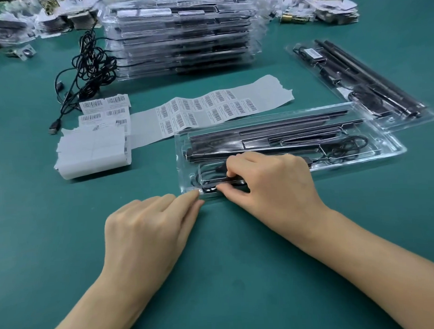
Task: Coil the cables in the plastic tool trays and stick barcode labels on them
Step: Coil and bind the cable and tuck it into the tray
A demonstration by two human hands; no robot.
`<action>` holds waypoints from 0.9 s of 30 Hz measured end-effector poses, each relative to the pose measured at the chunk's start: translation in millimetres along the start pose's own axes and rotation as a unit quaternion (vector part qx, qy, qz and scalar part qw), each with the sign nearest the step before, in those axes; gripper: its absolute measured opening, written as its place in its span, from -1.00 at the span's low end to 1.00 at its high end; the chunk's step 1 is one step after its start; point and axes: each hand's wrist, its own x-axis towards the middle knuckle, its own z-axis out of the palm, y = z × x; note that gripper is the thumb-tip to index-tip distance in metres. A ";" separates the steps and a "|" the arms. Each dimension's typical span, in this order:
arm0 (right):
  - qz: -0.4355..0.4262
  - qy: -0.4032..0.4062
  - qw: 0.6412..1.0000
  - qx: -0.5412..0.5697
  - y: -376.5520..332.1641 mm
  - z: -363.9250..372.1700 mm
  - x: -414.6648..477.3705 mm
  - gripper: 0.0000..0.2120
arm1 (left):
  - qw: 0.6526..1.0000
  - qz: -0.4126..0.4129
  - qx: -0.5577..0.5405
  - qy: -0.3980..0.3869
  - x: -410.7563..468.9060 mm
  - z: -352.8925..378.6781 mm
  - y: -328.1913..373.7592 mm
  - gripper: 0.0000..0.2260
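While left hand point(149, 230), fingers flat, steadies the tray point(183, 150) at its near-left corner, right hand point(268, 184) pinches the cable point(208, 189) inside that corner pocket, likely seating the coil; tray mid-tabletop.

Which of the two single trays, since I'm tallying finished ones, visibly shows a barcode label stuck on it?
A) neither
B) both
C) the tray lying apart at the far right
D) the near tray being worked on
C: the far-right tray carries a white barcode label near its far end, while the near tray shows none on its visible parts.
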 end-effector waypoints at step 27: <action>0.011 0.056 0.998 0.019 0.7 9.6 -7.8 -0.75 | 0.988 -0.055 -0.072 -0.125 3.3 -5.1 7.5 -0.57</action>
